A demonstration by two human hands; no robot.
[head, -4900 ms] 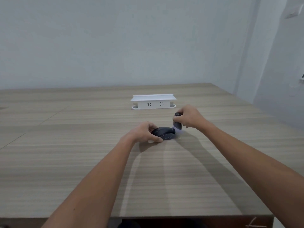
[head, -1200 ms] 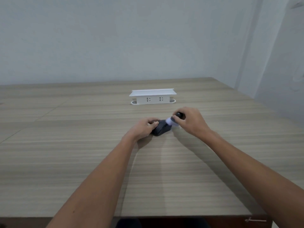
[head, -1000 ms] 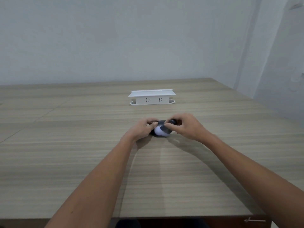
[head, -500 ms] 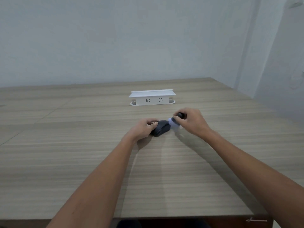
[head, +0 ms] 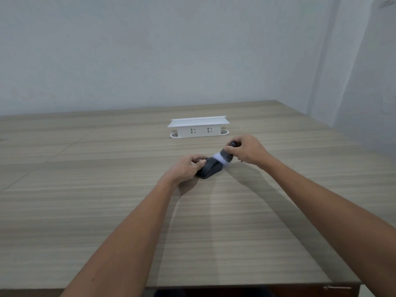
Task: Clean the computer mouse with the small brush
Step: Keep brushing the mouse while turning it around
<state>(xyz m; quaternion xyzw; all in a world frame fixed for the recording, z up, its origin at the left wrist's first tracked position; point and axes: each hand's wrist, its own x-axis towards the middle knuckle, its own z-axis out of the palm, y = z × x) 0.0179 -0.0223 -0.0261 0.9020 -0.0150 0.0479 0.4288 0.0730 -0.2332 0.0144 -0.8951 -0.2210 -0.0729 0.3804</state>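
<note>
A person's left hand (head: 186, 168) curls over the near-left side of a dark grey, smooth-domed plastic computer mouse (head: 209, 169) lying mid-table on a pale, wood-grain laminate table (head: 107, 189), while the right hand (head: 246, 151) pinches the stubby dark handle of a small brush (head: 225, 156) with a fluffy white bristle head, tilted so the bristles meet the mouse's far-right end. Done well, the stroke likely calls for light, short sweeps away from the bracing hand, working the soft tips into the button seams (the wheel itself is too small to make out), with the slick shell pinned firmly against sliding. A white, boxy plastic power strip (head: 198, 129) sits well beyond.
</note>
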